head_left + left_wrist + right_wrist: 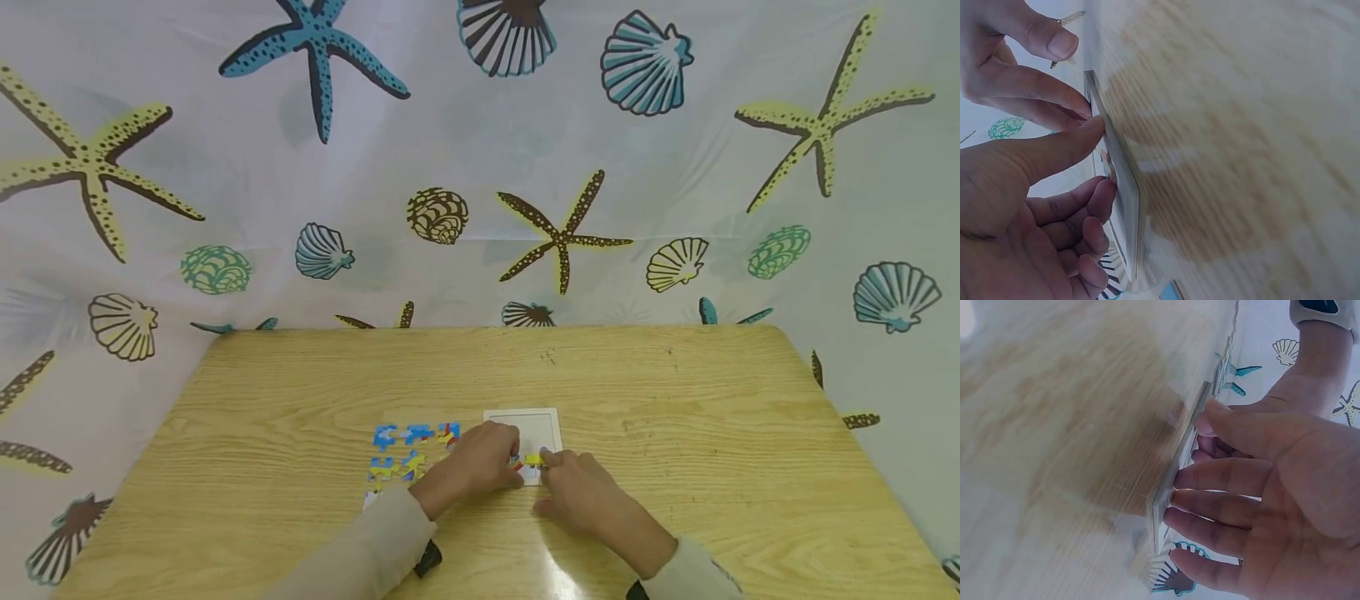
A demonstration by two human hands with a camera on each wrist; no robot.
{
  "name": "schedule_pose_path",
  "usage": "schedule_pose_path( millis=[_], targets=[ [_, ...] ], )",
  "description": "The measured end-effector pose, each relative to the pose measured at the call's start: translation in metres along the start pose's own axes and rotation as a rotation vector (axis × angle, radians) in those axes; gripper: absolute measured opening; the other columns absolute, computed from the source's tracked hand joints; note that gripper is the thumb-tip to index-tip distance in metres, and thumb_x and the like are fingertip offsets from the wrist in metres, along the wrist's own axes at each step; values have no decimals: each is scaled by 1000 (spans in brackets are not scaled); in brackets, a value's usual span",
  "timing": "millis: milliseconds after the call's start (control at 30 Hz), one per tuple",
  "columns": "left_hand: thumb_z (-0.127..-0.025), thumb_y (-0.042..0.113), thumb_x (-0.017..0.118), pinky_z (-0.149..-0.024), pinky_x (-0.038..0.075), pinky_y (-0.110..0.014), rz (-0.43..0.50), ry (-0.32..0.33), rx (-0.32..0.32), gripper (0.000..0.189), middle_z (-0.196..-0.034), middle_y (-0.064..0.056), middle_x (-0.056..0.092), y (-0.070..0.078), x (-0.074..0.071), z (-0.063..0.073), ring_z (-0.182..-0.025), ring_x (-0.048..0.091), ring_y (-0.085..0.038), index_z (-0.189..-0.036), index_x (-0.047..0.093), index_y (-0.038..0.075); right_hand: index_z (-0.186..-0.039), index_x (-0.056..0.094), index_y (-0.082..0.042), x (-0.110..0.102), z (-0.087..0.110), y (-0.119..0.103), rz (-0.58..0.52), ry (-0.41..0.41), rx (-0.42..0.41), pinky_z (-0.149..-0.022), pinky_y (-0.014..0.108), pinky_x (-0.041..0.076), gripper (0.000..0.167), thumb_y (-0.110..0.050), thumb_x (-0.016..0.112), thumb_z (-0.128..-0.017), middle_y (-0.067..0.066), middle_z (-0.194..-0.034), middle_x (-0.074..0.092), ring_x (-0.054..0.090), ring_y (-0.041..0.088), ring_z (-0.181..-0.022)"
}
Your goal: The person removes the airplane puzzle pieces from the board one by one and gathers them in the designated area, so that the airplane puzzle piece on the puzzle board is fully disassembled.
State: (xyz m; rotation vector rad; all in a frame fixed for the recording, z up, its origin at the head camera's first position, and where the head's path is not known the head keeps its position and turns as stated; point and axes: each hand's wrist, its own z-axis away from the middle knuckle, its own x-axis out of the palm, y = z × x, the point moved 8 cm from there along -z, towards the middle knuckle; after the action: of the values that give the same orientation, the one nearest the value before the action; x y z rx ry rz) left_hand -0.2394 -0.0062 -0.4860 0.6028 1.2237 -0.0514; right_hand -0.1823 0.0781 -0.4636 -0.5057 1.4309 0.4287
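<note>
A white square puzzle tray [536, 427] lies on the table, with a few picture pieces along its near part. My left hand [483, 457] reaches over the tray's left side; its thumb and curled fingertips pinch a small colourful puzzle piece [1108, 165] low at the tray's near rim. From the right, my right hand [587, 493] touches a yellow and blue puzzle piece [533, 460] with its index fingertip. In the right wrist view, the other fingers stretch out along the tray edge [1161, 509]. Both hands hide part of the tray.
Several loose blue, yellow and red puzzle pieces [384, 468] lie in rows left of the tray, some hidden by the left forearm. The wooden table [712, 408] ends at a hanging cloth [480, 150] printed with shells and starfish, which also runs down both sides.
</note>
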Motion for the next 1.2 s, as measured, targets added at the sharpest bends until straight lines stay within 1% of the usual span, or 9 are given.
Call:
schedule_pose_path(
  millis=[133, 267, 500, 700, 833, 900, 1067, 1200],
  targets=[
    [-71, 25, 83, -55, 37, -23, -5, -5, -16, 30, -71, 5, 53, 0, 0, -1, -63, 45, -10, -80, 60, 10, -92, 73, -3, -1, 0, 0, -17, 18, -3, -85, 41, 52, 37, -38, 69, -83, 16, -124, 62, 63, 30, -107],
    [-70, 24, 84, -55, 37, -23, -6, -5, -11, 30, -72, 5, 54, 1, -1, -1, -64, 45, -10, -81, 60, 9, -91, 73, -2, -2, 1, -1, -10, 30, -7, -83, 40, 53, 37, -38, 70, -82, 15, -122, 62, 64, 29, -105],
    [-68, 24, 85, -56, 38, -23, -27, 12, 5, 32, -72, 4, 56, 3, -4, -1, -64, 46, -10, -81, 60, 8, -97, 73, -2, -3, 1, -1, -18, 26, -7, -84, 40, 53, 40, -39, 69, -83, 17, -124, 62, 63, 31, -108],
    [-68, 24, 86, -57, 39, -24, -19, 7, -10, 34, -74, 3, 57, 3, -4, -1, -65, 47, -11, -81, 60, 8, -96, 73, -2, -4, 0, -2, 2, 28, -16, -84, 39, 53, 40, -39, 69, -83, 17, -123, 62, 63, 30, -107],
    [-67, 24, 86, -57, 39, -24, -17, 11, -13, 33, -74, 3, 57, 3, -4, -2, -64, 47, -11, -81, 60, 8, -100, 72, -1, -4, 1, -2, 5, 25, -19, -84, 38, 53, 42, -40, 69, -83, 17, -124, 62, 63, 31, -108],
    [-70, 23, 84, -56, 39, -24, -16, 15, -13, 30, -73, 2, 58, 3, -4, -2, -64, 47, -11, -81, 60, 8, -102, 71, -1, -4, 1, -2, 3, 19, -16, -85, 38, 53, 43, -40, 69, -83, 17, -125, 62, 63, 31, -109],
    [-82, 18, 72, -56, 38, -23, 7, 40, -12, 15, -70, 3, 57, 2, -4, -3, -63, 47, -11, -77, 61, 9, -106, 71, -2, -2, 1, -1, 1, 8, -5, -86, 40, 53, 44, -40, 68, -84, 16, -126, 61, 62, 30, -111],
    [-86, 13, 67, -56, 37, -22, 36, 60, 8, 16, -66, 4, 54, 1, -5, -3, -60, 45, -10, -72, 60, 10, -107, 70, -2, -1, 1, 0, -11, 0, 9, -87, 42, 52, 45, -40, 68, -84, 16, -127, 61, 61, 30, -112]
  ],
)
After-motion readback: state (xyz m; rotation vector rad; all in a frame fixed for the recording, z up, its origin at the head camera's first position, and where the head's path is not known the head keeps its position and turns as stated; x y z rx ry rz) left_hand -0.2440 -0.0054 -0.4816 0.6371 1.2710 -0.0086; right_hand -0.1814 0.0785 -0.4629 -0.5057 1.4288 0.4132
